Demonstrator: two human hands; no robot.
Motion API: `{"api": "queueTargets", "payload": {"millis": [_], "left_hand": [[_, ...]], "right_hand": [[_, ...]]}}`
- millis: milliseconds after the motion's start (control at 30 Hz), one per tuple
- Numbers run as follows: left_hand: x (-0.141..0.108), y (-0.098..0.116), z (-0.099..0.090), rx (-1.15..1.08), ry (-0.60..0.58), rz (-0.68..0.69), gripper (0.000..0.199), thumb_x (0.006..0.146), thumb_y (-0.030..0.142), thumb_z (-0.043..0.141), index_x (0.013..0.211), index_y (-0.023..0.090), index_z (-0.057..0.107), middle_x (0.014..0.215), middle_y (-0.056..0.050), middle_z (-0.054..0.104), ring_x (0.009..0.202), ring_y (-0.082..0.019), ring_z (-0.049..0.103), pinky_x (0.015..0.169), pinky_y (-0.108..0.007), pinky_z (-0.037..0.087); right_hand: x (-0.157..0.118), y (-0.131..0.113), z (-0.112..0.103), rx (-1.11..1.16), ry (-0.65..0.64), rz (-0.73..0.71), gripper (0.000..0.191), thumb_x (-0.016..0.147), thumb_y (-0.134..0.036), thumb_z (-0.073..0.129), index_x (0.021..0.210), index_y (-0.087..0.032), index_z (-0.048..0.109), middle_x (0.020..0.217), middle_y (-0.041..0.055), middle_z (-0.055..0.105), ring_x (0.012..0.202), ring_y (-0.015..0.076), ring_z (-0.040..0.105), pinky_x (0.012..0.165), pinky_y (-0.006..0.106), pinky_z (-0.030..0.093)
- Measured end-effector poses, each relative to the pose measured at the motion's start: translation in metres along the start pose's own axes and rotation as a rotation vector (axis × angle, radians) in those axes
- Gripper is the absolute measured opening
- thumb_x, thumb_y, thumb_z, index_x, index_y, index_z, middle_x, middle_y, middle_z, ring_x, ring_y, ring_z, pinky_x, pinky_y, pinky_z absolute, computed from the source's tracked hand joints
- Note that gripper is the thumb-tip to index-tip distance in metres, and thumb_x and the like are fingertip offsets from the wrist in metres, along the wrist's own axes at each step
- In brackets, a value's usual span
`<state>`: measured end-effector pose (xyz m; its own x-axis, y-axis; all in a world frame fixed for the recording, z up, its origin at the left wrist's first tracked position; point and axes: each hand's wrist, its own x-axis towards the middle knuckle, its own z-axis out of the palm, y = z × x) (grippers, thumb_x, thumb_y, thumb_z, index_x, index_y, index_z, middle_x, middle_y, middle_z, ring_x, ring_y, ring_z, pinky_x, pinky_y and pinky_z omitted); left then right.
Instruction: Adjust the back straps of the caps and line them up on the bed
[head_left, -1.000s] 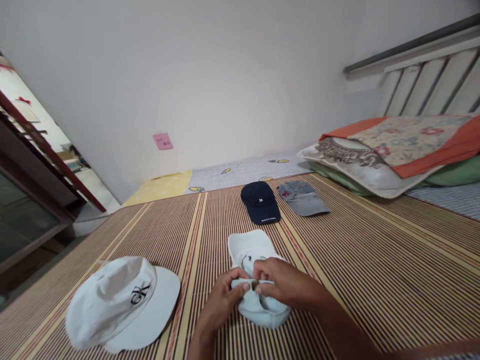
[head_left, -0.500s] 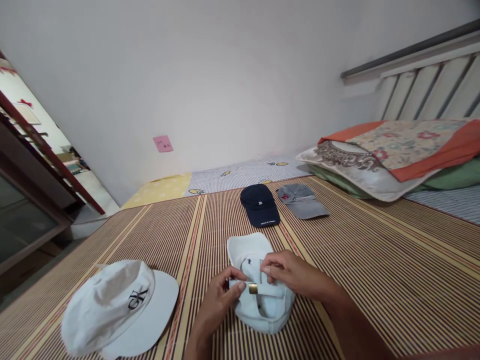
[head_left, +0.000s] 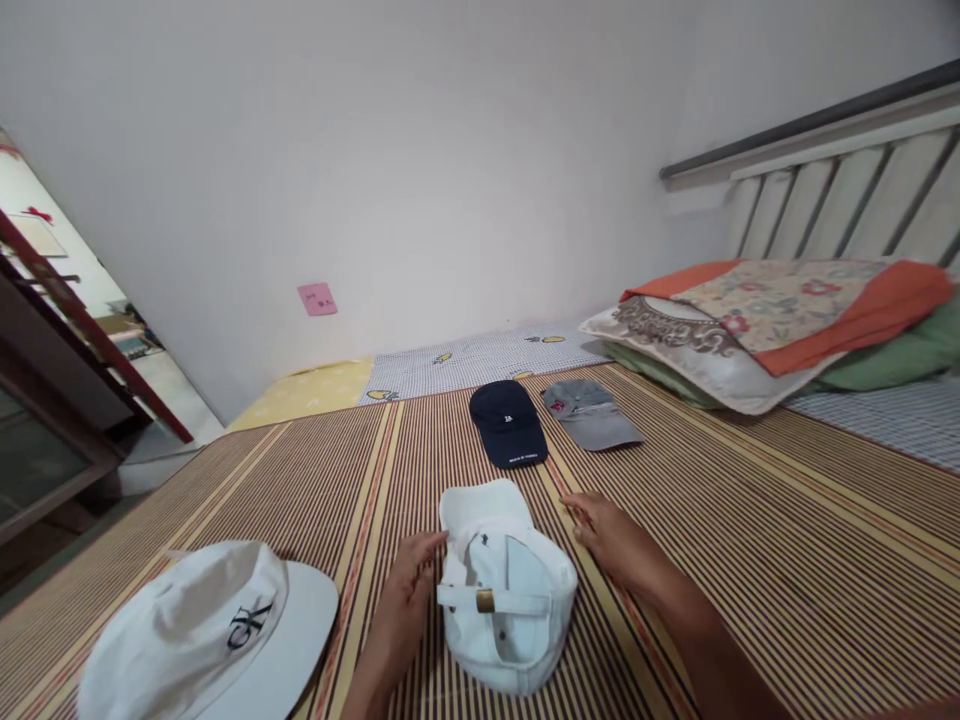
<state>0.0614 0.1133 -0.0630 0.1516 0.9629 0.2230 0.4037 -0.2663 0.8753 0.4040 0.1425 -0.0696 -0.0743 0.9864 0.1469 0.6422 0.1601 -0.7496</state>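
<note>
We see the pale baseball cap (head_left: 527,568) on the striped mat (head_left: 750,530), between our hands, its brim away from us and its strap with the brass buckle (head_left: 486,600) nearer. Our left hand (head_left: 405,580) has the fingers apart, close at the cap's left edge; whether they touch, we cannot tell. Our right hand (head_left: 609,537) is clear of it, its fingers loosely bent, holding nothing. Beyond lie the navy cap (head_left: 504,425) and the grey cap (head_left: 592,412).

Pillows (head_left: 780,320), pink note (head_left: 317,299)
Both beyond the right grip (head_left: 613,540): pillows to its right, note on the wall (head_left: 450,200) leftward.
</note>
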Motion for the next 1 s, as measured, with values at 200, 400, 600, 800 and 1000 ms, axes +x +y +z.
{"api": "queueTargets", "payload": {"millis": [200,400,600,800,1000], "left_hand": [[-0.004,-0.017,0.013,0.031,-0.140,0.017,0.062,0.086,0.019,0.055,0.146,0.036,0.059,0.159,-0.010,0.047,0.153,-0.031,0.036,0.125,-0.055,0.028],[0.000,-0.005,0.013,0.038,-0.110,-0.044,0.044,0.078,0.016,0.059,0.114,0.031,0.080,0.148,-0.013,0.053,0.140,-0.036,0.051,0.116,-0.055,0.041],[0.004,0.006,0.013,0.005,-0.103,-0.083,0.024,0.079,0.022,0.064,0.095,0.028,0.081,0.145,-0.012,0.055,0.142,-0.035,0.049,0.114,-0.050,0.043],[0.000,0.024,0.007,-0.082,0.017,-0.054,0.022,0.085,0.041,0.067,0.095,0.028,0.081,0.144,-0.012,0.062,0.147,-0.035,0.043,0.124,-0.054,0.030],[-0.007,0.049,0.001,-0.335,0.101,-0.110,0.027,0.084,0.045,0.069,0.092,0.022,0.082,0.116,-0.012,0.080,0.139,-0.036,0.055,0.118,-0.049,0.044]], "right_hand": [[0.001,-0.004,0.020,0.054,-0.064,-0.041,0.071,0.074,-0.007,0.060,0.144,-0.020,0.058,0.159,0.0144,0.050,0.152,0.0272,0.040,0.125,0.047,0.031],[0.000,-0.023,0.020,0.271,-0.215,-0.163,0.030,0.087,-0.028,0.067,0.114,-0.030,0.079,0.158,0.0107,0.051,0.147,0.0312,0.046,0.123,0.055,0.032],[0.002,-0.024,0.015,0.281,-0.198,-0.174,0.033,0.080,-0.012,0.057,0.094,-0.028,0.082,0.150,0.0102,0.058,0.142,0.0300,0.050,0.121,0.056,0.031],[-0.001,-0.044,0.001,0.529,-0.203,-0.141,0.018,0.087,-0.033,0.066,0.090,-0.025,0.081,0.151,0.0130,0.058,0.141,0.0332,0.052,0.121,0.056,0.028],[-0.005,-0.061,-0.015,0.741,-0.219,-0.209,0.043,0.086,-0.063,0.070,0.098,-0.023,0.082,0.120,0.0140,0.078,0.116,0.0328,0.069,0.106,0.052,0.046]]}}
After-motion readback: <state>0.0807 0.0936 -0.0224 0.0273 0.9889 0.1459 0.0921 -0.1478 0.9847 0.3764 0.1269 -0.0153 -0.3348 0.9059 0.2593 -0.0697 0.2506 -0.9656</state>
